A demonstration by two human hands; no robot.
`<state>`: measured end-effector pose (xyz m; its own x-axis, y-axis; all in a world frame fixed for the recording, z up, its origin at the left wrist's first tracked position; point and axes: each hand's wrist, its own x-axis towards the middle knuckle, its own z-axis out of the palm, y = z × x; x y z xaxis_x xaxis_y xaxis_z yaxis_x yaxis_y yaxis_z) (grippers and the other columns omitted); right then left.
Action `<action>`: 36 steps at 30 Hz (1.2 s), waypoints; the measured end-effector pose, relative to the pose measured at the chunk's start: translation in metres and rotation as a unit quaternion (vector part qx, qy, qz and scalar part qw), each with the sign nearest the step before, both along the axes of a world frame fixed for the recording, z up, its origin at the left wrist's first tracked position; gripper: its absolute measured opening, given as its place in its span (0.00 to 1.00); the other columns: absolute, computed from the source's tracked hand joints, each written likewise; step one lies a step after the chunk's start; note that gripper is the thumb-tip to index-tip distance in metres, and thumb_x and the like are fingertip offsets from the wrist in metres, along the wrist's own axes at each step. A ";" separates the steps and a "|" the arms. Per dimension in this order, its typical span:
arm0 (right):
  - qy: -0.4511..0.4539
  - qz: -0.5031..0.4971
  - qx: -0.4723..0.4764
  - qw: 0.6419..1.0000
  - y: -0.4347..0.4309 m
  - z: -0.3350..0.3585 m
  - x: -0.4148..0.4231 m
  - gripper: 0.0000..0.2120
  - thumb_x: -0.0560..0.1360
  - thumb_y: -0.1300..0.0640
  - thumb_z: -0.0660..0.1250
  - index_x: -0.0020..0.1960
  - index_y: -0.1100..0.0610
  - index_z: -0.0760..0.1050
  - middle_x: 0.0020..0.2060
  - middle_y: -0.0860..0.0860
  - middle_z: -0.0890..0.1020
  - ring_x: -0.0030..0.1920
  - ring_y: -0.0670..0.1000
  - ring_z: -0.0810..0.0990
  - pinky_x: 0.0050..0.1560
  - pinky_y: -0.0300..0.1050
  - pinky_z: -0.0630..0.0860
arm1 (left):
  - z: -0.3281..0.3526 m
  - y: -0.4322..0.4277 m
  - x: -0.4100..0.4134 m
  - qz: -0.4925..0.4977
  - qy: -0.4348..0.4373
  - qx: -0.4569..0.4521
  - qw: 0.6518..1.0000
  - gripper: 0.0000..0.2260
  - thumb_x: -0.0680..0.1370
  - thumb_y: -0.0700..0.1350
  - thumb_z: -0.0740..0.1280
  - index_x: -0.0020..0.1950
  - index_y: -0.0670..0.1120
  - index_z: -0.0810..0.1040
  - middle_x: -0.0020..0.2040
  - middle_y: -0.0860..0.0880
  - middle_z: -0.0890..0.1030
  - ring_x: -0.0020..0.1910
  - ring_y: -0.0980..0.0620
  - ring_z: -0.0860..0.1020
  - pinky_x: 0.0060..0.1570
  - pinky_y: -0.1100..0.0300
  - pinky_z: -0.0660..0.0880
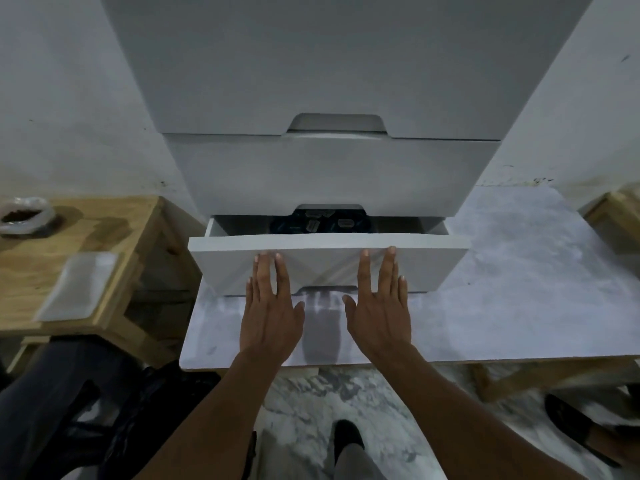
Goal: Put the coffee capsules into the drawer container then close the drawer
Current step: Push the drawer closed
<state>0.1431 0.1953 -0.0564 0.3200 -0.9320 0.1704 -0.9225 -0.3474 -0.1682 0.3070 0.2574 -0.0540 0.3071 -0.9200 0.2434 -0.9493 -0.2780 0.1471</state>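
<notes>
With the coffee capsules [323, 221] lying inside, left hand [269, 308] and right hand [379, 303] press flat, fingers spread, against the drawer [433, 261] front, which likely needs only an even push farther in.

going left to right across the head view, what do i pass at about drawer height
plastic bag → white tray → left hand → right hand → wooden frame. The drawer spans both hands, so it is left out.
</notes>
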 end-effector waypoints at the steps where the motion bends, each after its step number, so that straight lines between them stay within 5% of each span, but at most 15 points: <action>1: -0.001 0.002 -0.003 1.000 -0.002 0.000 0.002 0.42 0.77 0.42 0.61 0.78 0.56 0.39 0.74 0.64 0.37 0.76 0.64 0.45 0.72 0.56 0.47 | -0.001 -0.002 0.001 0.000 0.002 -0.002 1.000 0.41 0.73 0.54 0.70 0.76 0.37 0.53 0.74 0.35 0.57 0.74 0.36 0.58 0.69 0.44 0.60; 9: -0.015 -0.009 -0.004 1.000 -0.010 -0.005 0.010 0.42 0.76 0.41 0.61 0.78 0.59 0.43 0.75 0.65 0.41 0.76 0.65 0.48 0.72 0.57 0.50 | -0.006 -0.017 -0.001 0.015 0.020 -0.005 1.000 0.40 0.74 0.55 0.67 0.76 0.38 0.52 0.74 0.35 0.56 0.75 0.36 0.56 0.69 0.43 0.57; 19: 0.004 0.016 0.018 1.000 -0.052 -0.002 0.010 0.38 0.80 0.42 0.53 0.77 0.60 0.36 0.74 0.60 0.33 0.74 0.57 0.33 0.74 0.55 0.43 | 0.000 -0.055 0.012 0.012 0.034 0.017 0.999 0.37 0.78 0.56 0.61 0.77 0.40 0.45 0.77 0.37 0.49 0.77 0.38 0.47 0.73 0.44 0.53; 28: -0.019 0.002 0.028 0.999 -0.071 -0.007 0.019 0.40 0.79 0.41 0.56 0.77 0.59 0.37 0.74 0.56 0.33 0.75 0.54 0.35 0.74 0.55 0.42 | -0.002 -0.072 0.023 0.007 0.032 0.023 0.999 0.38 0.78 0.55 0.62 0.77 0.43 0.42 0.76 0.37 0.49 0.77 0.38 0.46 0.73 0.45 0.54; 36: -0.026 0.003 0.065 0.998 -0.068 0.002 0.016 0.40 0.79 0.41 0.55 0.76 0.57 0.33 0.73 0.55 0.30 0.78 0.59 0.46 0.75 0.57 0.45 | 0.005 -0.068 0.026 -0.003 0.045 0.043 0.998 0.38 0.78 0.56 0.61 0.77 0.44 0.41 0.77 0.38 0.48 0.77 0.39 0.45 0.74 0.44 0.54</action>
<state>0.1593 0.1273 -0.0542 0.3189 -0.9456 0.0646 -0.9097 -0.3245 -0.2591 0.3329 0.1893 -0.0493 0.3194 -0.9379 0.1357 -0.9347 -0.2882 0.2081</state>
